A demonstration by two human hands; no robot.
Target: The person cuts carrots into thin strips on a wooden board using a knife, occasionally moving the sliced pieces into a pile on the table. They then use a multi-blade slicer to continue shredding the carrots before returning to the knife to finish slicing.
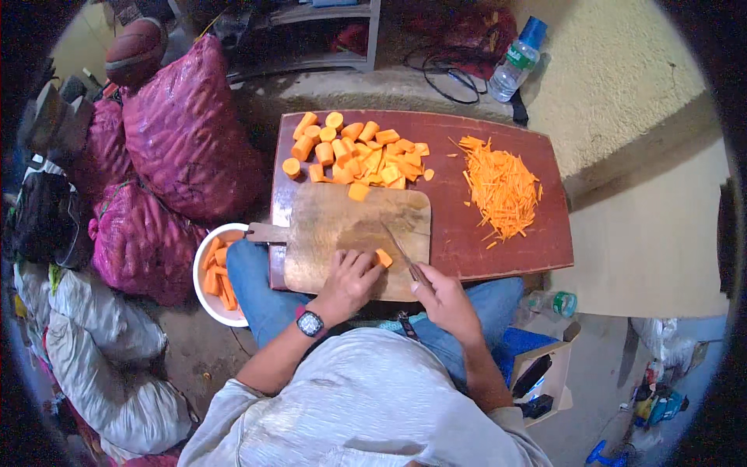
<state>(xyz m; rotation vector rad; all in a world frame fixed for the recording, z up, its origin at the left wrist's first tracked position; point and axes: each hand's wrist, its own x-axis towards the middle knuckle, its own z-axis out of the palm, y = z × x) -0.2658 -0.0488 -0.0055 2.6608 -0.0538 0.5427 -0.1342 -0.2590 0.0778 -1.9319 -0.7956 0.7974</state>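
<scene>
On the wooden cutting board [327,222], my left hand [350,284] has its fingers bent and pressed together against a small orange carrot piece [382,258]. My right hand [447,303] is closed round the handle of a knife [401,247]. The blade points away and to the left over the board, just right of the carrot piece. Beyond the board lie several carrot chunks and slices [342,148], one slice resting on the board's far edge. A heap of thin carrot sticks [502,187] sits to the right on the red-brown low table [447,210].
A white bucket [199,289] with carrot pieces stands left of my knee. Pink mesh sacks [183,132] bulge at the left, a ball [136,53] on top. White sacks [101,350] lie nearer. A water bottle [515,66] stands far right; an open box [545,373] lies near right.
</scene>
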